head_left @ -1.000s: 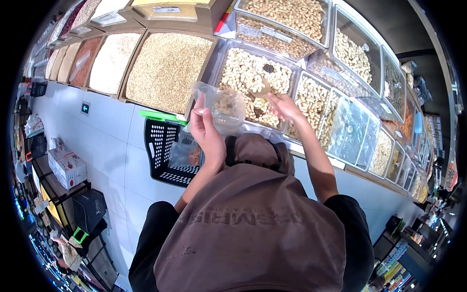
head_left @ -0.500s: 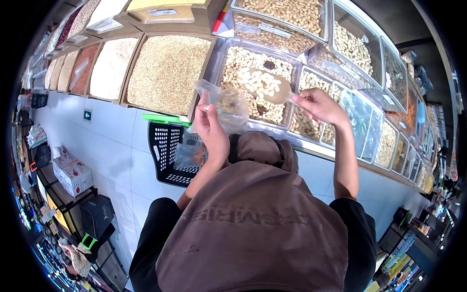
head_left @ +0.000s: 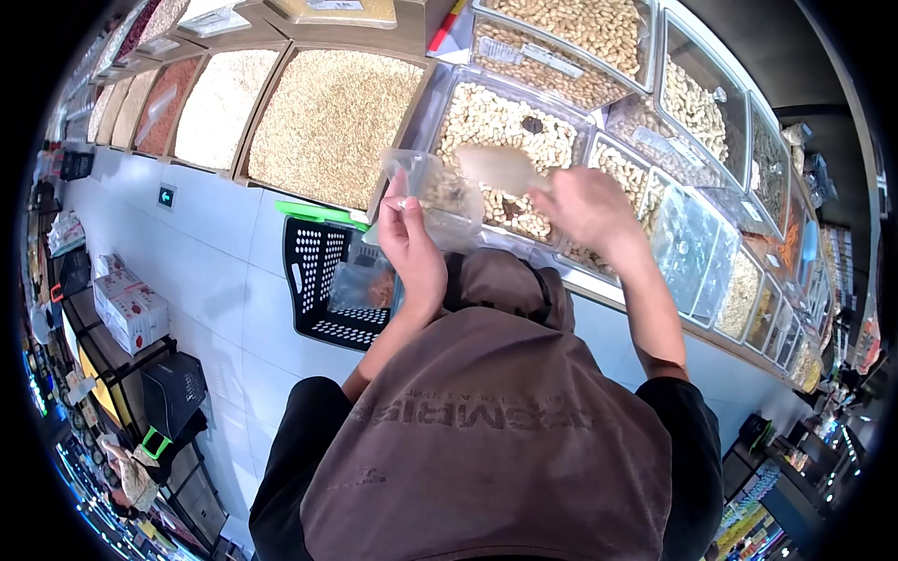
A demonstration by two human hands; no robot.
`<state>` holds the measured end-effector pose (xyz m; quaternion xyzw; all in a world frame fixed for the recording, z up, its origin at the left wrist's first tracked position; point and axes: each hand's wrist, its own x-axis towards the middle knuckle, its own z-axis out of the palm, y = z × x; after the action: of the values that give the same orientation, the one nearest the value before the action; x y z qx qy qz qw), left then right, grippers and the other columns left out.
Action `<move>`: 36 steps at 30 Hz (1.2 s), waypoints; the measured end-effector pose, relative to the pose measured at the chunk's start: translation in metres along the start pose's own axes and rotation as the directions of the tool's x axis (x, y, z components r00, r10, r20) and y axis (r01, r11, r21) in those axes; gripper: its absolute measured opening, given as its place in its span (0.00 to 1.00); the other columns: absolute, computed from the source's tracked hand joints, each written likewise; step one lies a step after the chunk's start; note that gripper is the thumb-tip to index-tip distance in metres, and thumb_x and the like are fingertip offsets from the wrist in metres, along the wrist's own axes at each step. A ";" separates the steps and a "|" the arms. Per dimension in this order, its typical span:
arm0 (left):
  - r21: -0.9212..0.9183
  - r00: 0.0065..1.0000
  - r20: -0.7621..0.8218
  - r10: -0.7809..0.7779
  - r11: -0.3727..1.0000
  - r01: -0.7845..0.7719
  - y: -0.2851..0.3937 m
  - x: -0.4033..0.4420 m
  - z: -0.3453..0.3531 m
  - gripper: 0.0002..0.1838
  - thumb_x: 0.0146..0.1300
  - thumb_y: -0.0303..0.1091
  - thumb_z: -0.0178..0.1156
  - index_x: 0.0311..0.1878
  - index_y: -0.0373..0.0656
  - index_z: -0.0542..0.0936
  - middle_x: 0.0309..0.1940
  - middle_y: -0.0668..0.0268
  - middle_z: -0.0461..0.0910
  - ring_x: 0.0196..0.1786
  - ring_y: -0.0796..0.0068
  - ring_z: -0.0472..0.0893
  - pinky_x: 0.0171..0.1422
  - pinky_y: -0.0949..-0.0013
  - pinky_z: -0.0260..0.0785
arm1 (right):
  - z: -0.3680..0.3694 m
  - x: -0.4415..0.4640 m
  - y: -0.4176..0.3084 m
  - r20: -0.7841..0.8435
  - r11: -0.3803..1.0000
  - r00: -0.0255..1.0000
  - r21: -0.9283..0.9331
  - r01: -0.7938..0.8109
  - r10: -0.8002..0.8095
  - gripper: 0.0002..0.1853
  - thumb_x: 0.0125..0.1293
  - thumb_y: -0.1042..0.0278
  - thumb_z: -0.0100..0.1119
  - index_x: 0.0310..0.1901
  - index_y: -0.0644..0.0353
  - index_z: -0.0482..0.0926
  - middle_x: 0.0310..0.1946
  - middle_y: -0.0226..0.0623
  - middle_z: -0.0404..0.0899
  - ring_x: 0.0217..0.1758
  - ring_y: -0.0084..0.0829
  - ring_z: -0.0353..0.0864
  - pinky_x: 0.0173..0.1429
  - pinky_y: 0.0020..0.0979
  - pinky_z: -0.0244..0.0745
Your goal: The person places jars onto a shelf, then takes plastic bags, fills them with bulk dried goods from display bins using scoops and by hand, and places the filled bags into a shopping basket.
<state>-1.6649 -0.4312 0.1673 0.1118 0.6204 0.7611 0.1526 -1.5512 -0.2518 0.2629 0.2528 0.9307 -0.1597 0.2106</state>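
My left hand (head_left: 412, 248) is closed on the edge of a clear plastic bag (head_left: 402, 168), held upright at the near left of a clear bin of pale nuts (head_left: 468, 117). My right hand (head_left: 594, 210), somewhat blurred, grips the handle of a translucent scoop (head_left: 500, 170). Its bowl is tilted toward the bag's upper part, over the bin. No heap of nuts shows on the scoop now. What lies inside the bag is hard to make out through the plastic.
A black basket (head_left: 309, 271) with a green handle (head_left: 323, 214) holds another clear bag (head_left: 365, 285) below my left hand. A grain bin (head_left: 332, 122) stands left of the nuts. Lidded nut bins (head_left: 697, 107) rise at the right, and plastic sheeting (head_left: 687, 238) covers nearer compartments.
The scoop, heaped with pale nuts before, has tipped toward the bag, and no heap shows on it. My right hand has moved left and turned. My left hand still holds the bag.
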 end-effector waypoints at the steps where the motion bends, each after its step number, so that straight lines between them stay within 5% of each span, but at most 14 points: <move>1: 0.023 1.000 0.004 0.016 1.000 -0.016 0.001 0.001 0.001 0.08 0.76 0.29 0.49 0.38 0.39 0.73 0.68 0.57 0.75 0.62 0.75 0.73 0.69 0.69 0.60 | 0.002 0.003 0.016 -0.049 0.995 0.994 0.046 -0.093 0.096 0.25 0.73 0.51 0.52 0.30 0.67 0.82 0.23 0.48 0.82 0.30 0.47 0.85 0.41 0.46 0.81; 6: 0.041 1.000 0.023 -0.004 0.999 0.003 0.006 0.003 0.002 0.12 0.76 0.30 0.50 0.33 0.38 0.68 0.71 0.46 0.68 0.58 0.72 0.74 0.61 0.70 0.63 | 0.074 0.058 0.103 -0.199 0.960 0.940 0.009 -0.280 0.276 0.26 0.73 0.50 0.53 0.25 0.66 0.80 0.15 0.42 0.77 0.20 0.37 0.80 0.34 0.40 0.80; 8: 0.015 0.999 0.031 -0.045 0.999 0.044 0.007 0.005 0.003 0.11 0.76 0.29 0.50 0.33 0.38 0.68 0.71 0.45 0.68 0.62 0.70 0.72 0.64 0.69 0.61 | 0.072 0.078 0.091 0.262 0.796 0.912 0.451 -0.405 0.315 0.26 0.74 0.50 0.52 0.23 0.62 0.76 0.12 0.32 0.71 0.12 0.26 0.70 0.22 0.32 0.74; 9: 0.015 0.999 0.031 -0.044 0.999 0.043 0.005 0.005 0.003 0.11 0.76 0.29 0.50 0.33 0.38 0.68 0.71 0.45 0.68 0.62 0.70 0.72 0.64 0.69 0.61 | 0.084 0.089 0.093 0.261 0.796 0.912 0.452 -0.404 0.315 0.26 0.74 0.50 0.52 0.23 0.62 0.76 0.12 0.32 0.71 0.12 0.26 0.70 0.22 0.32 0.74; 11: 0.018 1.000 0.024 -0.020 1.000 0.020 0.001 0.007 0.002 0.11 0.76 0.29 0.49 0.33 0.38 0.68 0.71 0.45 0.68 0.66 0.68 0.71 0.66 0.67 0.60 | 0.122 0.111 0.098 0.285 0.526 0.936 0.774 -0.353 0.208 0.27 0.76 0.49 0.50 0.22 0.59 0.72 0.12 0.27 0.68 0.09 0.19 0.62 0.14 0.27 0.63; 19: 0.044 1.000 -0.017 -0.019 0.999 0.019 0.005 0.011 0.001 0.12 0.76 0.29 0.49 0.33 0.37 0.67 0.70 0.45 0.69 0.70 0.59 0.70 0.73 0.61 0.56 | 0.155 0.103 0.086 0.225 0.329 0.930 0.889 -0.319 0.292 0.27 0.77 0.49 0.50 0.24 0.62 0.72 0.13 0.28 0.68 0.09 0.18 0.62 0.12 0.24 0.56; 24: 0.122 0.999 0.010 0.039 0.992 -0.040 -0.002 0.012 -0.004 0.12 0.76 0.29 0.48 0.33 0.37 0.67 0.69 0.46 0.70 0.72 0.57 0.68 0.75 0.59 0.55 | 0.131 0.061 0.084 0.225 0.383 0.930 0.863 -0.329 0.291 0.26 0.78 0.49 0.50 0.31 0.66 0.78 0.12 0.26 0.68 0.08 0.16 0.60 0.11 0.24 0.56; 26: 0.110 0.998 -0.002 0.061 0.992 -0.061 -0.005 0.012 -0.002 0.08 0.75 0.29 0.49 0.36 0.42 0.69 0.68 0.56 0.74 0.59 0.77 0.73 0.65 0.70 0.61 | 0.119 0.042 0.084 0.137 0.472 0.962 0.849 -0.238 0.238 0.28 0.76 0.46 0.53 0.24 0.63 0.75 0.12 0.29 0.70 0.08 0.18 0.64 0.12 0.24 0.58; 27: 0.110 0.998 0.004 0.059 0.992 -0.059 -0.005 0.012 -0.001 0.08 0.75 0.29 0.49 0.36 0.42 0.69 0.68 0.56 0.74 0.59 0.77 0.73 0.65 0.70 0.61 | 0.112 0.033 0.084 0.124 0.509 0.968 0.832 -0.221 0.219 0.30 0.74 0.43 0.55 0.21 0.61 0.75 0.11 0.29 0.71 0.08 0.17 0.65 0.13 0.24 0.60; 30: 0.052 0.999 -0.003 0.042 0.998 -0.042 -0.001 0.012 0.002 0.08 0.75 0.29 0.49 0.36 0.42 0.69 0.68 0.56 0.74 0.60 0.76 0.73 0.66 0.71 0.61 | 0.089 0.015 0.082 0.143 0.550 0.969 0.802 -0.233 0.202 0.31 0.72 0.41 0.56 0.20 0.61 0.74 0.11 0.29 0.71 0.08 0.17 0.66 0.13 0.22 0.60; 32: 0.013 1.000 0.024 -0.016 1.000 0.015 -0.001 0.011 0.000 0.12 0.76 0.30 0.50 0.33 0.37 0.68 0.71 0.44 0.68 0.72 0.58 0.68 0.75 0.59 0.55 | 0.060 0.003 0.073 0.162 0.569 0.968 0.785 -0.244 0.191 0.32 0.71 0.39 0.57 0.20 0.61 0.75 0.11 0.30 0.71 0.09 0.19 0.67 0.15 0.24 0.64; 36: 0.098 0.995 0.097 0.024 0.995 -0.033 -0.005 0.009 -0.005 0.10 0.76 0.31 0.51 0.35 0.37 0.68 0.71 0.43 0.67 0.73 0.58 0.66 0.75 0.59 0.54 | 0.024 -0.002 0.025 0.107 0.829 0.983 0.529 -0.182 0.147 0.28 0.70 0.43 0.58 0.24 0.64 0.80 0.14 0.39 0.76 0.20 0.31 0.81 0.32 0.35 0.79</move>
<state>-1.6744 -0.4310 0.1611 0.1645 0.6477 0.7252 0.1657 -1.5288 -0.2415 0.2381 0.3757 0.8168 -0.4022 0.1730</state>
